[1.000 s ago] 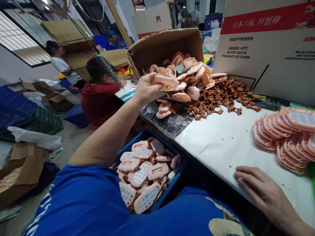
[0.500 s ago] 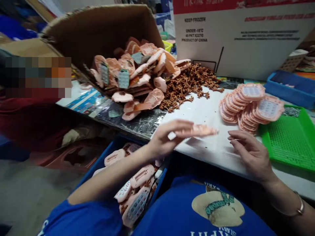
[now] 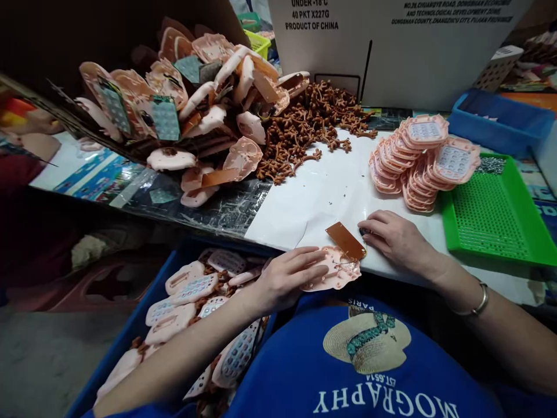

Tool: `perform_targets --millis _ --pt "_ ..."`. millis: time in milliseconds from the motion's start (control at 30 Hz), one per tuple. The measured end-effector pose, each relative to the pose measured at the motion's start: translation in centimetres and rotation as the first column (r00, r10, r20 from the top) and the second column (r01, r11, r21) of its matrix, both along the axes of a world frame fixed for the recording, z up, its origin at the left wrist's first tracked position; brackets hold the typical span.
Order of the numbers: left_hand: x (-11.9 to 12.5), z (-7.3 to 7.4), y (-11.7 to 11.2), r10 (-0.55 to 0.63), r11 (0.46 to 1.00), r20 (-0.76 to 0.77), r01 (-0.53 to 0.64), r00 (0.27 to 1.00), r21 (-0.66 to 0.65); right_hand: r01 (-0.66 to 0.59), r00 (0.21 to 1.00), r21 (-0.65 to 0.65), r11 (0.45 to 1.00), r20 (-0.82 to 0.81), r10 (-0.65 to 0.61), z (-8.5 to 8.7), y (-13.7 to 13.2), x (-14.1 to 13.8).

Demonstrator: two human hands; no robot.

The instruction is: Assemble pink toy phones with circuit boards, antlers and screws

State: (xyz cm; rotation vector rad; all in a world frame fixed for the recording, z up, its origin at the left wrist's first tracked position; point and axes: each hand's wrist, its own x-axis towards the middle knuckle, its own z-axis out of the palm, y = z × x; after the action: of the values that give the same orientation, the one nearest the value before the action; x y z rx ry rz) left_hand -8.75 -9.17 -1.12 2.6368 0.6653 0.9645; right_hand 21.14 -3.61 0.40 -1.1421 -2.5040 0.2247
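Worktable (image 3: 217, 212) runs across view; dark, scuffed, shiny top, white sheet (image 3: 285, 206) over middle stretch, blue printed covering (image 3: 91, 168) toward left end. Big white carton (image 3: 339, 58) stands at back, black print, blocks most of room behind. Yellow basket (image 3: 261, 45) in gap left of it, green container (image 3: 250, 22) beyond. White perforated basket (image 3: 498, 67) back right, near orange surface (image 3: 528, 100). Floor (image 3: 39, 348) plain grey, lower left. Reddish stool (image 3: 100, 296) beside table. Tabletop lit, underside deep shadow.
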Motion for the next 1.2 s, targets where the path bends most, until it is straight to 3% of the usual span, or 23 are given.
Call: perform_targets --millis 67,167,300,467,567,667,767,867,933,1033,1100,1200 --pt "0.4 -0.3 0.2 0.010 1.000 0.000 -0.010 1.000 0.030 0.012 0.997 0.020 1.000 -0.077 -0.010 0.3 -0.3 0.6" --pt "1.8 -0.8 0.7 0.084 0.990 -0.024 -0.080 0.996 0.117 0.091 0.981 0.195 0.977 -0.184 -0.055 1.4 -1.5 1.9" --pt "4.4 -1.1 1.9 0.159 0.974 -0.070 -0.145 0.985 0.172 0.160 0.979 0.356 0.921 -0.175 -0.103 2.1 -3.9 3.7" --pt "4.9 -0.6 3.3 0.003 1.000 -0.213 -0.008 0.977 -0.020 0.090 0.996 0.215 0.973 -0.030 -0.085 -0.2 -6.7 5.1" --pt "4.0 -0.2 4.3 -0.093 0.994 -0.291 0.072 0.952 -0.082 0.068 0.995 0.161 0.985 -0.084 -0.055 -1.2 -7.3 5.2" --pt "3.0 0.5 5.6 -0.158 0.984 -0.306 0.125 0.939 -0.126 0.132 0.982 0.124 0.983 -0.152 -0.113 -1.2 -7.1 4.9" --pt "2.2 2.0 6.8 -0.251 0.957 -0.280 0.192 0.927 -0.219 0.207 0.971 0.094 0.974 -0.144 -0.192 -0.9 -6.8 4.5" --pt "1.7 3.6 7.8 -0.361 0.890 -0.206 0.269 0.910 -0.368 0.217 0.968 0.066 0.974 -0.143 -0.206 -0.8 -6.6 4.4" --pt "1.9 4.3 8.5 -0.304 0.889 -0.140 0.228 0.943 -0.397 0.222 0.963 0.035 0.974 -0.162 -0.214 -0.8 -6.4 4.4" --pt "3.5 4.4 9.7 -0.052 0.970 -0.107 0.025 0.993 -0.244 0.235 0.952 -0.035 0.971 -0.193 -0.237 -0.5 -6.0 4.5" --pt "5.0 4.1 10.6 0.019 0.994 -0.217 -0.041 0.976 -0.099 0.240 0.944 -0.080 0.968 -0.214 -0.252 -0.3 -5.7 4.4" --pt "6.9 3.5 11.9 0.007 1.000 -0.405 -0.002 0.914 0.013 0.236 0.937 -0.110 0.965 -0.239 -0.256 0.2 -5.2 4.4"
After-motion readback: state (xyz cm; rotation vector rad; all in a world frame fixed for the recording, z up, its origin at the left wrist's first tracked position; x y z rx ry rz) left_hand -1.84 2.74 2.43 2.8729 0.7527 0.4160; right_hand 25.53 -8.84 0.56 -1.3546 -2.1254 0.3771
